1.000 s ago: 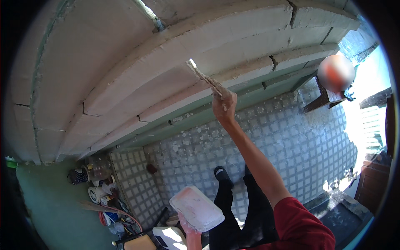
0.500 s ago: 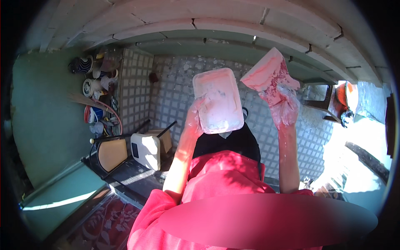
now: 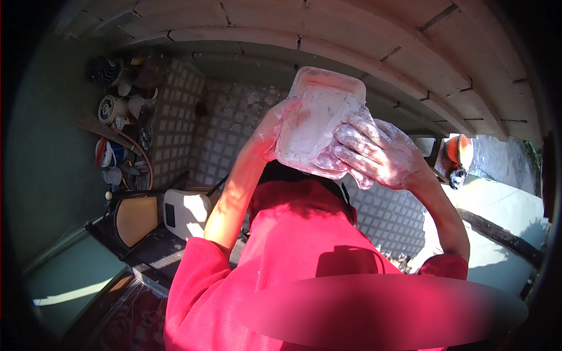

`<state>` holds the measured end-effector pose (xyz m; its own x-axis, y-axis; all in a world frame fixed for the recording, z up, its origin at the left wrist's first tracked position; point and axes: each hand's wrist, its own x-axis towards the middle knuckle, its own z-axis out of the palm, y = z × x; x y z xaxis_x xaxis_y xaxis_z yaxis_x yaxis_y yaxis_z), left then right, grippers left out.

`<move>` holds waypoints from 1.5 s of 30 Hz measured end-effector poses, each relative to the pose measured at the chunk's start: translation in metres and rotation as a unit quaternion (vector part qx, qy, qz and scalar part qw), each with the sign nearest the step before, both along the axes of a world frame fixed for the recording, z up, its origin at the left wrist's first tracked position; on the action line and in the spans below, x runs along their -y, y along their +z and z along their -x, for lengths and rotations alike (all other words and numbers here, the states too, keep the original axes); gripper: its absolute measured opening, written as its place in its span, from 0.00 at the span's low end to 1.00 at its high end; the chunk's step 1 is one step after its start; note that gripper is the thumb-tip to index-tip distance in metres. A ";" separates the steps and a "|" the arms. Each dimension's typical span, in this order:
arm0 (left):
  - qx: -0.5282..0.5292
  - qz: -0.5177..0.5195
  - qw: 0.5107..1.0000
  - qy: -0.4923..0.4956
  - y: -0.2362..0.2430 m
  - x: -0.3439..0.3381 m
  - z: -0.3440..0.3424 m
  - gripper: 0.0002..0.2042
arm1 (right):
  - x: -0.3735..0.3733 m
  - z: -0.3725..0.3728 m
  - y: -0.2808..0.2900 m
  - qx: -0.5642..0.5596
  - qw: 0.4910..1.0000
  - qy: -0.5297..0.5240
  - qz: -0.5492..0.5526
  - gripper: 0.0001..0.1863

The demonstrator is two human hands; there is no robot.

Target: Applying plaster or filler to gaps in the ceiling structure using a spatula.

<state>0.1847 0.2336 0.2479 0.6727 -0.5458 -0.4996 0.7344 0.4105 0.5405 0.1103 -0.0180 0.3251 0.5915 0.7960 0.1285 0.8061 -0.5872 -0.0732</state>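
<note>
My left hand [image 3: 276, 127] grips a shallow rectangular plastic tub [image 3: 329, 76] by its left side, holding it up in front of me. Whitish-pink paste coats the tub's inside. My right hand [image 3: 383, 151], smeared with paste, lies across the tub's right side with its fingers stretched over a broad flat scraper [image 3: 325, 111]. The scraper's paste-covered blade rests in or against the tub; paste blurs its outline, and its grip is hidden under the hand.
Buckets [image 3: 111, 110] and tools crowd a shelf at the left, with a hose [image 3: 143, 155]. Below them stand a chair [image 3: 136, 221] and a white-topped stool [image 3: 186, 212]. A panelled surface [image 3: 363, 50] curves overhead. An orange rounded object [image 3: 459, 151] is at the right.
My right hand has come left and brought the scraper from beside the tub onto it. The tub has moved up slightly and tilted.
</note>
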 end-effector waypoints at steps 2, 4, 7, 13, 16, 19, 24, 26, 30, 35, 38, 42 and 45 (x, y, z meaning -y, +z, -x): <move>0.009 0.019 1.000 -0.008 0.005 -0.024 -0.013 0.26 | -0.025 -0.012 0.010 0.016 0.999 0.027 -0.019 0.22; 0.043 0.004 0.999 -0.009 0.010 -0.045 -0.027 0.25 | -0.037 -0.022 0.020 0.011 0.999 0.030 0.014 0.23; -0.038 -0.041 0.998 0.012 0.043 -0.059 -0.042 0.25 | -0.058 -0.033 0.032 -0.011 0.999 0.026 0.024 0.22; 0.045 -0.043 0.998 -0.026 0.041 -0.089 -0.066 0.27 | -0.076 -0.042 0.044 -0.004 1.000 0.008 0.028 0.20; 0.049 -0.019 0.997 -0.053 0.043 -0.092 -0.070 0.28 | -0.079 -0.037 0.045 -0.021 0.999 -0.027 0.003 0.19; 0.037 -0.009 0.997 -0.067 0.035 -0.090 -0.072 0.28 | -0.078 -0.030 0.050 -0.055 0.998 -0.039 0.004 0.21; 0.046 -0.008 0.995 -0.086 0.040 -0.084 -0.067 0.29 | -0.071 -0.021 0.055 -0.016 0.999 -0.039 -0.016 0.17; 0.050 -0.010 0.995 -0.089 0.040 -0.081 -0.064 0.29 | -0.068 -0.014 0.056 -0.011 0.999 -0.042 -0.010 0.17; 0.063 -0.023 0.995 -0.077 0.047 -0.074 -0.060 0.28 | -0.051 0.002 0.055 -0.029 0.999 -0.045 0.010 0.18; 0.048 0.011 0.999 -0.008 0.057 -0.077 -0.068 0.25 | -0.024 0.009 0.052 -0.068 0.993 -0.093 -0.021 0.17; 0.086 0.011 0.996 -0.025 0.062 -0.068 -0.068 0.25 | 0.001 0.005 0.034 -0.112 0.911 -0.260 -0.298 0.15; 0.129 -0.045 0.991 -0.012 0.061 -0.041 -0.052 0.27 | 0.011 -0.016 0.019 -0.325 0.598 -0.312 -0.663 0.12; -0.010 -0.042 0.998 -0.054 0.084 -0.023 -0.065 0.30 | 0.038 -0.018 0.003 -0.415 0.499 -0.219 -0.729 0.11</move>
